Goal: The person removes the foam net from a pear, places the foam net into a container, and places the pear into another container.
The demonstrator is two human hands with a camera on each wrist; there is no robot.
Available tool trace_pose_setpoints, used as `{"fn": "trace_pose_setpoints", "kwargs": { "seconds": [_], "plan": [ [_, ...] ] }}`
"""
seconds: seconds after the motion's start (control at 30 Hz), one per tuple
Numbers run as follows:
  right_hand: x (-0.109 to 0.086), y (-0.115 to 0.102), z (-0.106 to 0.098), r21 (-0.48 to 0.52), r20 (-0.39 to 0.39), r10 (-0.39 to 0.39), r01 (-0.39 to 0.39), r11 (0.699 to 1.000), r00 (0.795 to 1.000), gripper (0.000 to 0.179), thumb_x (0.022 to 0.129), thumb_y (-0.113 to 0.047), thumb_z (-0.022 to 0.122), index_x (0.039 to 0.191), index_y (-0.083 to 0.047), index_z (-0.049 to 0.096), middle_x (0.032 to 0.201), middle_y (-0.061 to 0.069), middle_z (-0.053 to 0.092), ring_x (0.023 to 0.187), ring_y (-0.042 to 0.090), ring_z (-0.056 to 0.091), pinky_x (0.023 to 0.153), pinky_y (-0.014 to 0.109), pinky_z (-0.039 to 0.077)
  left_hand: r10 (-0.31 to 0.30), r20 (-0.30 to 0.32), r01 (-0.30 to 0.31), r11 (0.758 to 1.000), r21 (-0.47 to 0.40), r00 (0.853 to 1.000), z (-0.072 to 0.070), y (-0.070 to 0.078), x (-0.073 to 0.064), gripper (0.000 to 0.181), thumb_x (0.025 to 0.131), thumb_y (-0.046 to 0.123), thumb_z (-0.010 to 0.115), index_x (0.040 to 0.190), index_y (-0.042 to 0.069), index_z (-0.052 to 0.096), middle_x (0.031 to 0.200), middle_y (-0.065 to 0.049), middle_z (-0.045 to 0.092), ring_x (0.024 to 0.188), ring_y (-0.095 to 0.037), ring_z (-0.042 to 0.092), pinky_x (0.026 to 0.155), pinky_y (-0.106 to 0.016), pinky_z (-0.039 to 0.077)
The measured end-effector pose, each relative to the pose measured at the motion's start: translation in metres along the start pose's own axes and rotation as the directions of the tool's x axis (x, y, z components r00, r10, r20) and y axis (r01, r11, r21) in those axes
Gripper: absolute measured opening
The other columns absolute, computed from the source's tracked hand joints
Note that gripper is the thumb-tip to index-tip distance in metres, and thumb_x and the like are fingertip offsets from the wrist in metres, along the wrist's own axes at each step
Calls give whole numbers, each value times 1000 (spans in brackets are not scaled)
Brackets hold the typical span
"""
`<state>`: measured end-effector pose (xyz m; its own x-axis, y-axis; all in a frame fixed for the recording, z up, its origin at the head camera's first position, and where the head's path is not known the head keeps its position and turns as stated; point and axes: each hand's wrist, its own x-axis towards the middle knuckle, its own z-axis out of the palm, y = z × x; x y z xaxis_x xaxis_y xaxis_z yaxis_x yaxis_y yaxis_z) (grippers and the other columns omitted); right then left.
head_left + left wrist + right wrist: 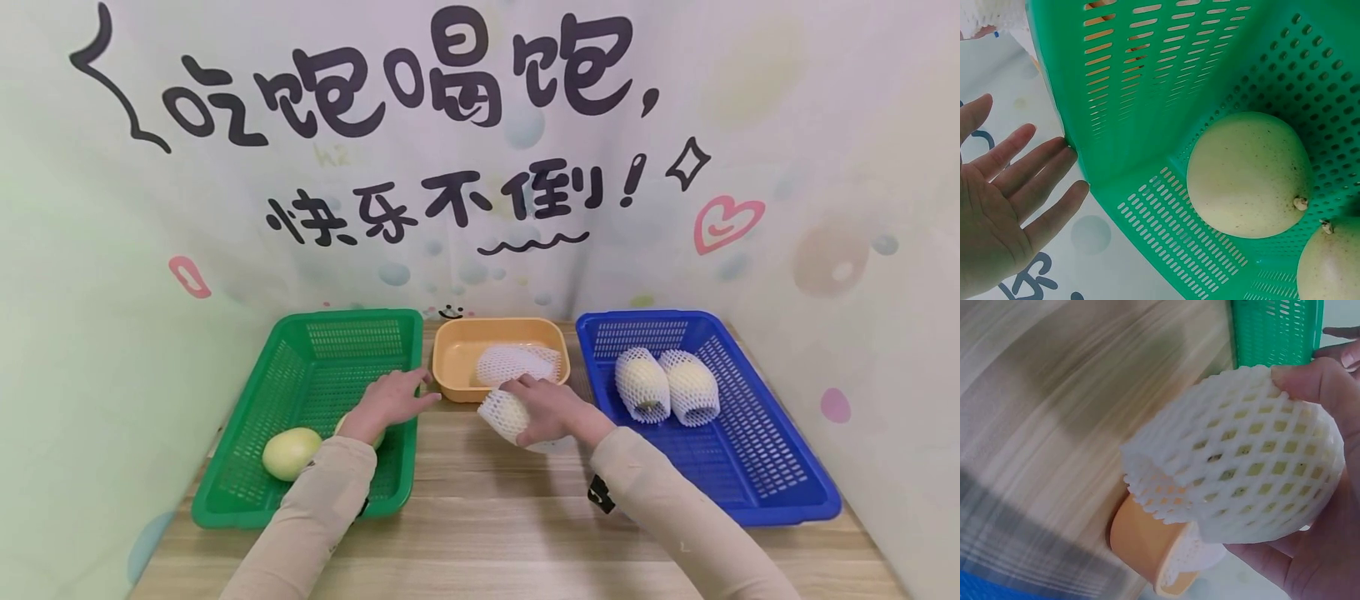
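The right hand (553, 408) grips a fruit (508, 413); its loose-ended net (1166, 431) could slip. The outspread left hand (393, 400) could jog the green basket (352, 367) alongside.

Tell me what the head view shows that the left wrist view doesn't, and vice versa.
Only the head view: the blue basket with two netted fruits in it, and the person's beige sleeves.

Only the left wrist view: the stem stubs on the bare fruits, and the palm side of the left hand.

Both: the green basket, two bare fruits inside, and the left hand holding nothing.
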<state>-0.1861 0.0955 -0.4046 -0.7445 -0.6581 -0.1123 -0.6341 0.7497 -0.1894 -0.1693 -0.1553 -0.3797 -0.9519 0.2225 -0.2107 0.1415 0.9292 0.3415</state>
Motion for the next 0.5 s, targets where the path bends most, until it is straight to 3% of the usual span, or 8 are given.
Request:
{"fn": "trace_pose_setpoints", "kwargs": {
  "seconds": [0.3, 0.5],
  "plan": [
    [4, -3, 14, -1, 16, 1, -1, 1000, 1000, 77, 61, -35, 72, 128, -15, 42, 112, 6, 48, 91, 24, 52, 66, 39, 43, 0, 4, 0, 1000, -2, 1000, 0, 2, 0, 35, 87, 38, 53, 112, 13, 55, 92, -10, 58, 76, -23, 52, 58, -35, 40],
    [7, -6, 22, -1, 19, 11, -11, 1000, 1000, 76, 62, -36, 73, 128, -15, 42, 116, 7, 46, 100, 25, 47, 74, 43, 41, -8, 0, 8, 1000, -3, 1000, 0, 1, -1, 35, 87, 38, 53, 112, 13, 55, 99, -12, 58, 82, -26, 53, 61, -37, 42]
  ]
}}
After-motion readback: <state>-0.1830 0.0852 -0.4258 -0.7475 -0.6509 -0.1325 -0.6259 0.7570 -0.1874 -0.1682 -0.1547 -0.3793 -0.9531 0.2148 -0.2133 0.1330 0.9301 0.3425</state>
